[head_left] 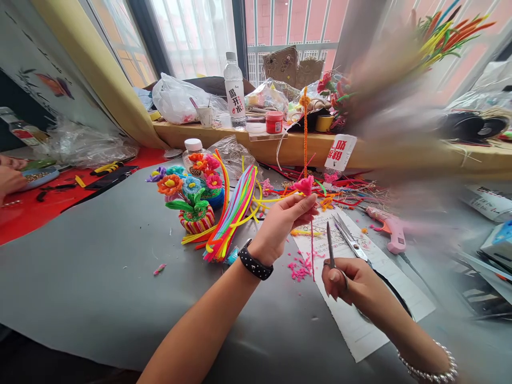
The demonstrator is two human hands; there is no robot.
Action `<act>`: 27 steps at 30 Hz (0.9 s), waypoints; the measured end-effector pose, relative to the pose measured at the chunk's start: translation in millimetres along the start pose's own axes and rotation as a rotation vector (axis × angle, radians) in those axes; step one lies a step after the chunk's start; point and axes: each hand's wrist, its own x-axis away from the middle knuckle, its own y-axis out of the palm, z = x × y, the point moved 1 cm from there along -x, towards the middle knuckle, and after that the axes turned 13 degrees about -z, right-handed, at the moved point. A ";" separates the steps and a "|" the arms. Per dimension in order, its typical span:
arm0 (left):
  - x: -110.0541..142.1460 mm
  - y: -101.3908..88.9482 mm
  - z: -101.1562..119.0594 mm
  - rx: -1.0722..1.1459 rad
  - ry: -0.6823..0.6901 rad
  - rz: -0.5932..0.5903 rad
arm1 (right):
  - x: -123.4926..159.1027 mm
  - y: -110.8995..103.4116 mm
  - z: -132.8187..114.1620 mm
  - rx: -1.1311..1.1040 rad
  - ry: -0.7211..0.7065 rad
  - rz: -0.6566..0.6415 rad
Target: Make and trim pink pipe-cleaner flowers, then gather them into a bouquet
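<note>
My left hand (288, 216) pinches a pink pipe-cleaner flower (304, 185) between thumb and fingers, and its thin stem hangs down below. An orange pipe-cleaner stem (305, 138) with a knotted top rises just above the flower; I cannot tell whether the two are joined. My right hand (344, 280) is closed on small scissors (330, 248), blades pointing up, apart from the flower. Under and beyond that hand, larger scissors (352, 240) lie on a white sheet of paper (340, 325). Pink fuzz trimmings (302, 268) are scattered beside the paper.
Left of my hands stand a pot of pipe-cleaner flowers (196, 218) and a bundle of coloured pipe cleaners (236, 213). A pink glue gun (394, 229) lies at right. Water bottle (234, 96) on the sill. Another person's hand (12, 178) shows far left; the right side is blurred.
</note>
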 end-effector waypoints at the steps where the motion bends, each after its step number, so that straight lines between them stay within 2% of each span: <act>1: 0.1 0.1 0.0 0.002 0.002 0.001 | -0.1 -0.2 0.3 -0.024 0.012 0.006; 5: 0.2 1.6 -2.1 0.002 0.005 -0.003 | -0.5 -0.2 1.3 -0.137 0.071 0.007; 10: 0.1 4.3 -7.8 -0.015 -0.035 -0.029 | -1.3 -0.3 -0.8 -0.243 0.050 0.007; 16: 2.0 11.3 -11.8 -0.023 -0.101 -0.138 | -0.6 -6.2 3.5 -0.215 -0.013 0.181; 18: 2.3 11.8 -11.1 -0.021 -0.095 -0.137 | 0.1 -8.2 4.2 -0.185 -0.034 0.196; 20: 2.1 10.3 -9.1 -0.021 -0.069 -0.102 | 0.4 -8.5 3.7 -0.123 -0.049 0.130; 24: 1.4 5.2 -3.6 -0.012 -0.032 -0.040 | 0.7 -3.9 2.4 0.005 -0.053 -0.098; 27: 1.7 3.3 -1.1 -0.006 -0.020 -0.026 | 1.8 0.4 1.0 0.038 -0.073 -0.184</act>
